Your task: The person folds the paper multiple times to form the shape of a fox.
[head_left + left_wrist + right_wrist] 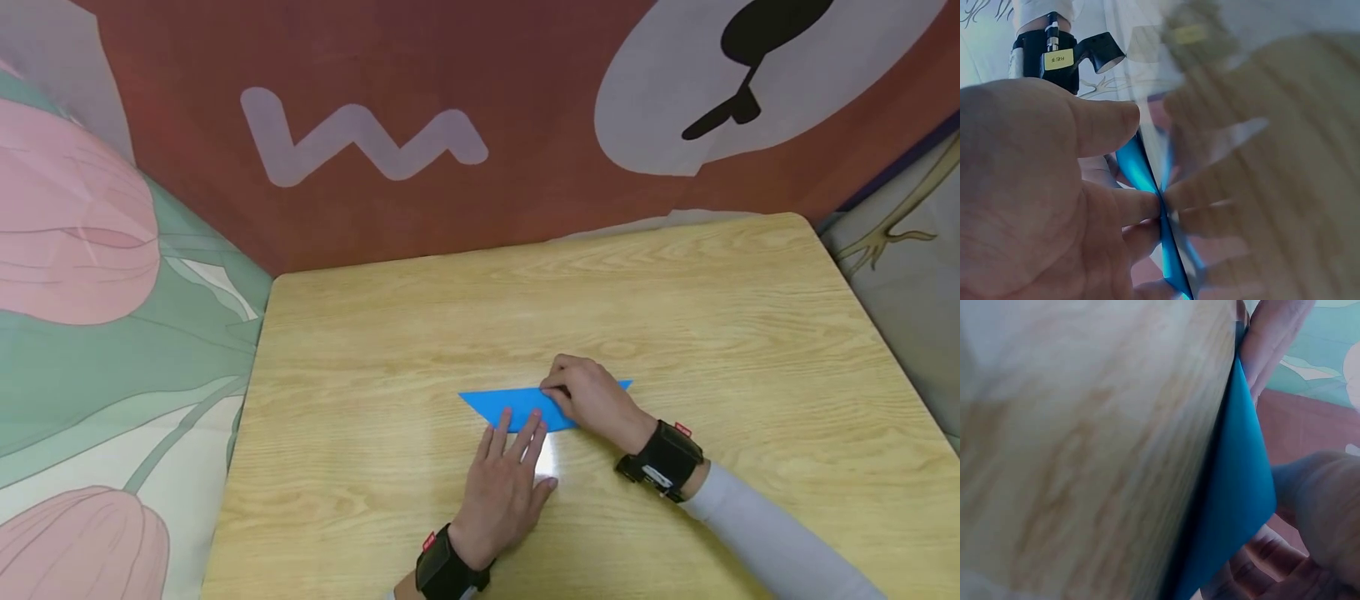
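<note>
While left hand [502,492] touches paper [520,400] — right hand [597,402] pinches.

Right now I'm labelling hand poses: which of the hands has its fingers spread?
The left hand, its fingers spread over the near edge of the blue paper; the right hand has curled fingers at the far edge.

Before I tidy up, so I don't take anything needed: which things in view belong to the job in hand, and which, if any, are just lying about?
In the job:
- Blue paper
- Left hand, resting on it
- Right hand, pinching its far edge
- Table underneath

Just around it:
- Brown printed backdrop
- Pink flower print
- Black wrist devices, worn
</note>
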